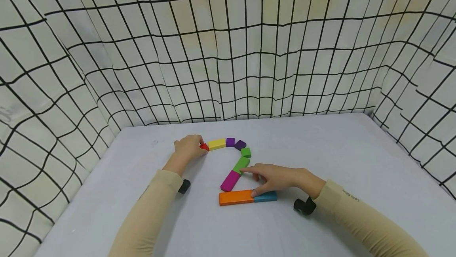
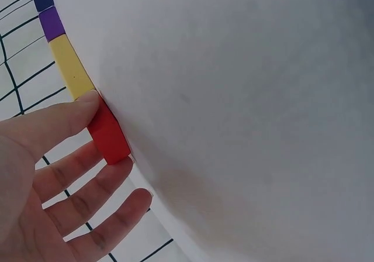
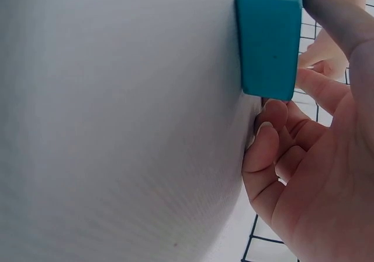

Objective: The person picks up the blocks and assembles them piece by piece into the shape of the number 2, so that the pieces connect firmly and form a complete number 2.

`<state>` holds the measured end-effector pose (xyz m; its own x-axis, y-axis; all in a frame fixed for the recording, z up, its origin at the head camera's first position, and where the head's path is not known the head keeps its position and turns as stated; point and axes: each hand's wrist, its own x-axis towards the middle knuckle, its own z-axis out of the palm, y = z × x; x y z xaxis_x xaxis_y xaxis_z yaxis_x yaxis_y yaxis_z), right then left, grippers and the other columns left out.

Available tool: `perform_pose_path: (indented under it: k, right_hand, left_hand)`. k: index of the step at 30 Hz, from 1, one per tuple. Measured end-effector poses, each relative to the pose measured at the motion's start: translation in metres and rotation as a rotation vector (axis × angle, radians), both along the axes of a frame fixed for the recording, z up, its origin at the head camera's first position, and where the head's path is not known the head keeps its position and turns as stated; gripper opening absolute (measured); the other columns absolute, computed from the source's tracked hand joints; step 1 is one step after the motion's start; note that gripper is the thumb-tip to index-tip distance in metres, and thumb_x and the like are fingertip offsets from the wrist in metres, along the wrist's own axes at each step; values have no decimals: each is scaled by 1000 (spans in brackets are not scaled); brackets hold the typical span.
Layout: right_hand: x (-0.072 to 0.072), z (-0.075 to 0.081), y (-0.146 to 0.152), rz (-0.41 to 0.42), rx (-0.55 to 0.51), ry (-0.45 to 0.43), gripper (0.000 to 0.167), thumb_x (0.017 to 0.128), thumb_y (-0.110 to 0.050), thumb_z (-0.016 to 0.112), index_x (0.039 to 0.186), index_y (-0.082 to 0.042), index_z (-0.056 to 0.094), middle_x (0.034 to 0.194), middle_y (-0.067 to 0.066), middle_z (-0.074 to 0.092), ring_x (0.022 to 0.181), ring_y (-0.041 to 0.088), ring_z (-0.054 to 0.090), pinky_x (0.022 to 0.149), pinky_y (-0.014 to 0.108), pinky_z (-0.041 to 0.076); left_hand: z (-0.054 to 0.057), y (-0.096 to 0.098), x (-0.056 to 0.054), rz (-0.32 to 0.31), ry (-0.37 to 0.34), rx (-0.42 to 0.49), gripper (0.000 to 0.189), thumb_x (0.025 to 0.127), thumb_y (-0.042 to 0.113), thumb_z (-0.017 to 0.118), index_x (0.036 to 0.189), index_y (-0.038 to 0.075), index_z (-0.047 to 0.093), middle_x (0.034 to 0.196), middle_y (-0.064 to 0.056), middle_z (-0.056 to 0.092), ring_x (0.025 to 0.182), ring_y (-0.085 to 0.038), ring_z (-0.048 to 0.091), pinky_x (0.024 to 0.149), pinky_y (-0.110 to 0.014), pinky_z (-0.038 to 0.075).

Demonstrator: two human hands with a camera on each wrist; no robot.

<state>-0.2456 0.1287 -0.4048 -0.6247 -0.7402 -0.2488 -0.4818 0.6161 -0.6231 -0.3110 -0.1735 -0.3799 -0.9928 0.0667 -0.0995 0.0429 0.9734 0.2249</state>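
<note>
My left hand (image 1: 189, 147) pinches a red block (image 2: 111, 136) at the far left end of a curved row, thumb at its seam with the yellow block (image 1: 217, 144). Past that come a purple block (image 1: 230, 142), a dark purple one (image 1: 240, 144), a small green block (image 1: 246, 153), a longer green block (image 1: 241, 164) and a magenta block (image 1: 230, 181). The right hand (image 1: 276, 176) reaches its index finger to the longer green block. Its thumb touches where the orange block (image 1: 235, 198) meets the blue block (image 3: 270, 45); the other fingers are bent.
All the blocks lie on a white table (image 1: 320, 142). Black netting (image 1: 235, 55) over white sheeting rises behind the table and along both sides. Black wrist devices (image 1: 305, 206) hang under both forearms.
</note>
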Motion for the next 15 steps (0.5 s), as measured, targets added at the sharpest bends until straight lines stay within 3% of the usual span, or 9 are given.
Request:
perform_pose_path:
  k: [7,15]
  right_hand:
    - [1,3,1,6,-12,-5,77,92,-34,78,158,-16,41,105,-3,53,94,14,50,78,27,46]
    - [1,3,0,14,-11,3,77,93,-35,78,158,-16,41,105,-4,53,94,14,50,78,27,47]
  left_hand:
    - [1,1,1,2,5,3,37,91,27,77,119,4,68,103,-12,69,94,-33,60,100,-64,37]
    - [-1,-3,1,12,-6,31,50,91,30,77,132,5,63,119,-17,67,106,-36,59,102,-66,35]
